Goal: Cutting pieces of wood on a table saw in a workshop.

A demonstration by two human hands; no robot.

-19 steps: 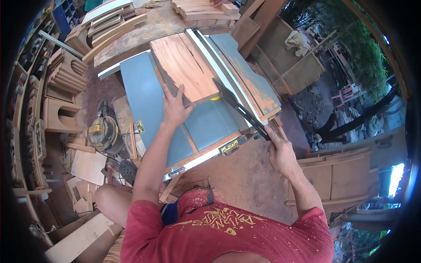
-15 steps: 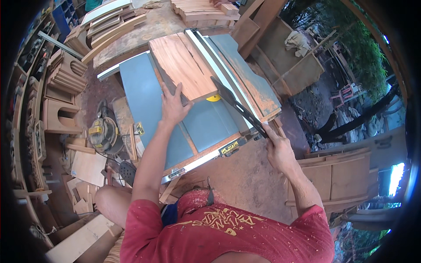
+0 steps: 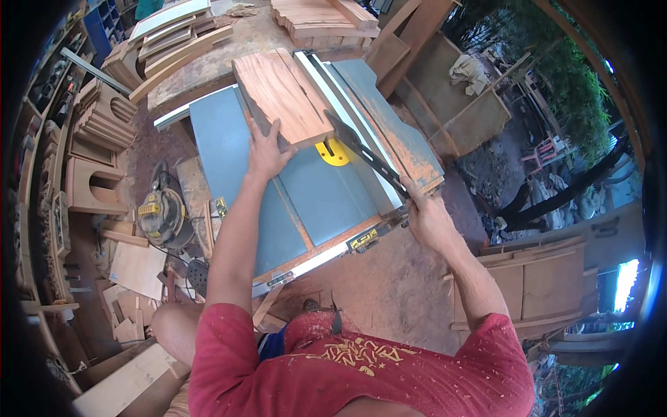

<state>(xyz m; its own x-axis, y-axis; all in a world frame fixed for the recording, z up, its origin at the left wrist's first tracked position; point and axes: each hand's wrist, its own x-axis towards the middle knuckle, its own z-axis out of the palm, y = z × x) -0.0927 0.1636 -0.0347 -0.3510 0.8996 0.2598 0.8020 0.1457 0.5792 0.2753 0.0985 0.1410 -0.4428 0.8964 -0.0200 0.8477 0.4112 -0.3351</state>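
A thick reddish wooden board [image 3: 281, 97] lies on the grey table saw [image 3: 215, 142], alongside its pale rip fence [image 3: 361, 125]. My left hand [image 3: 267, 151] rests against the board's left side near its close end, fingers spread. In my right hand [image 3: 425, 212], closed round its handle end, is a long black push stick [image 3: 379, 165]. The stick's far tip meets the board's near right corner. A yellow throat plate [image 3: 335, 154] shows just in front of the board; the blade itself is hidden.
Beyond the saw, a bench [image 3: 240, 35] carries stacked planks [image 3: 319, 21] and panels. A yellow-and-black power tool [image 3: 161, 212] sits on the left, near cut-out wooden pieces [image 3: 97, 184] by the shelving. Offcuts [image 3: 132, 306] lie at lower left. Wooden panels [image 3: 531, 281] stand at right.
The board has slid slightly away from me along the fence, baring more of the yellow throat plate. Both my hands and the push stick have moved forward and a little left with it.
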